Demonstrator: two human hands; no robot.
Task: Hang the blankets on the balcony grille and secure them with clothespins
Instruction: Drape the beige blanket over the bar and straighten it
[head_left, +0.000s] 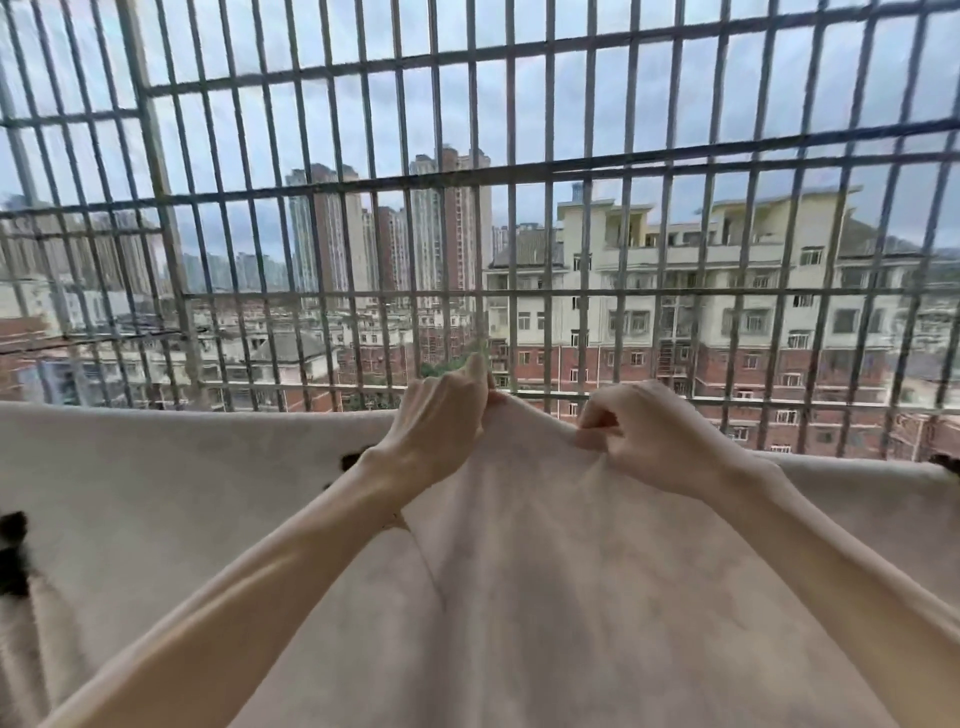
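Note:
A cream blanket (545, 545) with small black marks spans the lower half of the head view, draped along the grey metal balcony grille (511, 291). My left hand (441, 415) pinches the blanket's top edge close to a vertical bar. A short way to the right, my right hand (644, 436) grips the same edge with curled fingers. The cloth between and below the two hands is lifted into a peak. No clothespin shows in view.
The grille fills the upper view, with a thicker post (166, 218) at the left. Beyond it lie apartment blocks (675, 291) and towers far below. Black marks (13, 551) sit on the blanket's left and right edges.

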